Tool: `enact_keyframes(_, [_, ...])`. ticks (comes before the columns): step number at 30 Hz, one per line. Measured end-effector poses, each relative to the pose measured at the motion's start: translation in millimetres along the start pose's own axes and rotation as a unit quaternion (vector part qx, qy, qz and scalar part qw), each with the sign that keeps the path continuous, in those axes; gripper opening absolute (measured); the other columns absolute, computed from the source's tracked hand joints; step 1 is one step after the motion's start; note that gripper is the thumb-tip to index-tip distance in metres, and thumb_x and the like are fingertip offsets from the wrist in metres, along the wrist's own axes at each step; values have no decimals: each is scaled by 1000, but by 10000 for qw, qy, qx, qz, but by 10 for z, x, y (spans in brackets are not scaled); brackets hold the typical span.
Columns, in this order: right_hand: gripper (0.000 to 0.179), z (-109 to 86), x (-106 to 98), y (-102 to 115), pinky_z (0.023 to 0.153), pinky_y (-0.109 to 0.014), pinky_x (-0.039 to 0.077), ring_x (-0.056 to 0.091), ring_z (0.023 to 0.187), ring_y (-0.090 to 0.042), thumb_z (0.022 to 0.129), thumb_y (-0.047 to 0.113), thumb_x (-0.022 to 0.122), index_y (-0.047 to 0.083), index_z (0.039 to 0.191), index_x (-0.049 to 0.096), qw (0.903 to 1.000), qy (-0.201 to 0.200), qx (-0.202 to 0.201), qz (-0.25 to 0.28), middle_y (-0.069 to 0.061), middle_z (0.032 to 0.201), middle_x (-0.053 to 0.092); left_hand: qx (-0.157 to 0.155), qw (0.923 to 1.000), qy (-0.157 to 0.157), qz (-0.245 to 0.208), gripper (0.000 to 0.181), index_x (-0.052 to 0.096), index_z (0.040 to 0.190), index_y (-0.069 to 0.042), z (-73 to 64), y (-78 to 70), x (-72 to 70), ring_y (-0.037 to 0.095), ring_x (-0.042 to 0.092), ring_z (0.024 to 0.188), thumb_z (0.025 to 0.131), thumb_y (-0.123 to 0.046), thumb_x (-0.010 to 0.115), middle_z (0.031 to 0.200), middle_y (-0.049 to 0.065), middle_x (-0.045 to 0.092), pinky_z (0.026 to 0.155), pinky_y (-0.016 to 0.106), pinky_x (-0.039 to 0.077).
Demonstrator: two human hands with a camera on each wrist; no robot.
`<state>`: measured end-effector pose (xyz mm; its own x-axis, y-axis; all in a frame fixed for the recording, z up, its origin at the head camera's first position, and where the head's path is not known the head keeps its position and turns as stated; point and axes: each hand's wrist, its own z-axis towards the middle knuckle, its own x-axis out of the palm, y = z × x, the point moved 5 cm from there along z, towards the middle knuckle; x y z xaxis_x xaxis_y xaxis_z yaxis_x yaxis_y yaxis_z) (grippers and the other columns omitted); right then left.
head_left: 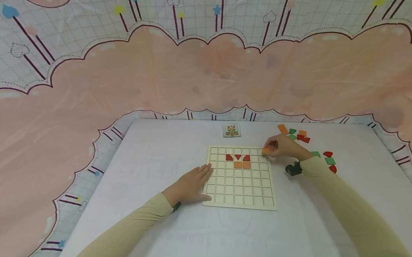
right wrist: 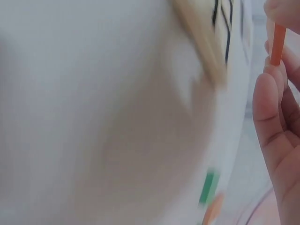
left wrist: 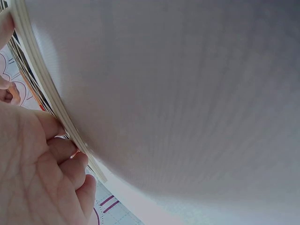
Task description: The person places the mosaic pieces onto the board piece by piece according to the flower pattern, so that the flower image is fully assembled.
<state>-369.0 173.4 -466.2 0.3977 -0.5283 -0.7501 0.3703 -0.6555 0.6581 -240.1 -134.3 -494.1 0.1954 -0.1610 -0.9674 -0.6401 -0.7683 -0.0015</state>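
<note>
A cream square board marked with a grid lies on the white table. Near its far side sit a red triangle between two red quarter-round pieces, with two orange square tiles below. My left hand rests at the board's left edge, fingers extended over the rim and thumb at the near left corner. Between thumb and fingertips, my right hand pinches an orange tile over the board's far right corner. The right wrist view shows that tile edge-on, above the table.
Beyond the board lies a small pattern card with a coloured figure on a grid. Loose orange, green and red pieces are scattered at the far right, and more green and red ones lie beside my right forearm. Patterned cloth hangs behind the table.
</note>
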Motion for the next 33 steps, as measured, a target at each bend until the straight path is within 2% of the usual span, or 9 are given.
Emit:
enact_keyframes(9, [18,135,385,374,59,-20,46,50,67,-11,74,4,72,-2,90,66,9987,307,-225,335,-5,75,59,-15,10000,23,-28,93,14,151,-5,2,-5,1,22,13,147,88,-67,42,159,11,11,120,36,19])
enact_keyframes(20, [17,253,674,741,60,-20,48,52,64,-7,75,5,74,-1,89,67,9954,499,-696,419,-7,73,62,-26,9999,13,-122,93,15,151,-4,-4,-15,-18,23,13,147,88,-66,44,159,11,12,120,36,18])
enact_keyframes(26, [15,349,786,828,60,-18,48,52,64,-5,74,5,76,0,86,67,9947,477,-900,135,-6,73,63,37,9999,-37,-153,92,15,151,-4,-11,-22,-34,24,14,147,88,-65,44,159,12,12,120,36,20])
enact_keyframes(33, [18,409,860,842,62,-18,47,54,67,-6,74,11,78,2,87,69,9963,434,-734,-138,-4,76,64,78,9998,-61,-191,92,16,150,-3,-16,-24,-54,24,14,147,88,-64,44,159,13,12,120,37,20])
